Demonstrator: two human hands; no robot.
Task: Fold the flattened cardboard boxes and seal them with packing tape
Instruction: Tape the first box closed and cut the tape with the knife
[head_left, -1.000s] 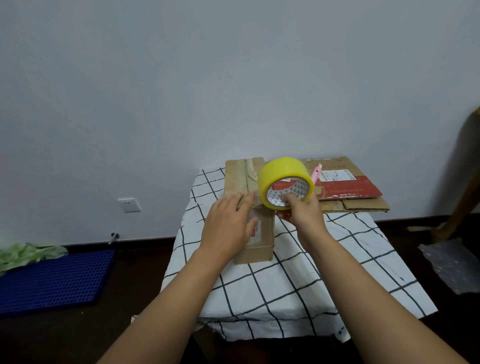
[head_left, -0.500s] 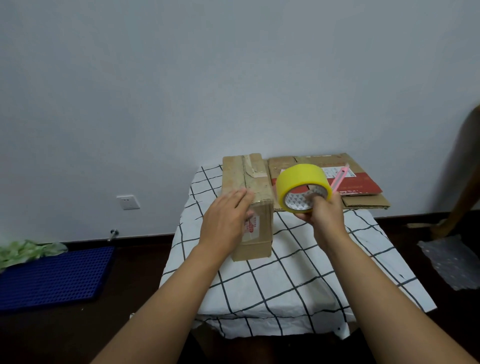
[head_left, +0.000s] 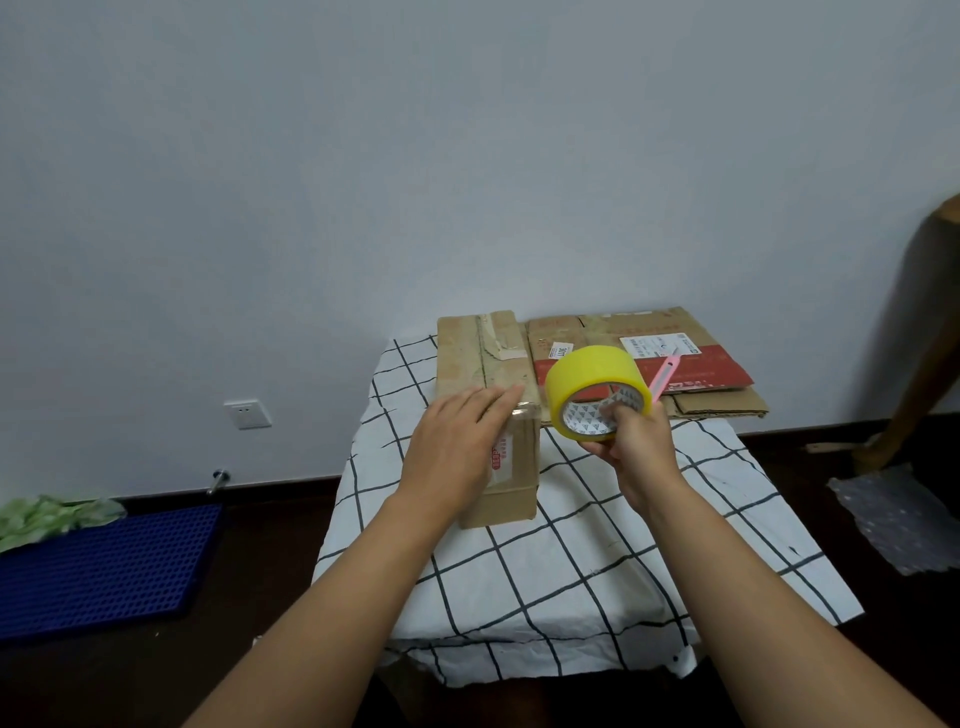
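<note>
Checked tablecloth (head_left: 597, 561): bare near half, open to a hand. Far half blocked: 1 folded cardboard box (head_left: 491, 410) at left, flattened cardboard boxes (head_left: 691, 364) at right, narrow gap between.

Blue mat (head_left: 98, 561), wall socket (head_left: 247, 414)

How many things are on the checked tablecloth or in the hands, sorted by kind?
Folded cardboard box: 1
Flattened cardboard boxes, stacked, exact count unclear: at least 2
Yellow tape roll: 1
Pink cutter: 1
Total: at least 5
</note>
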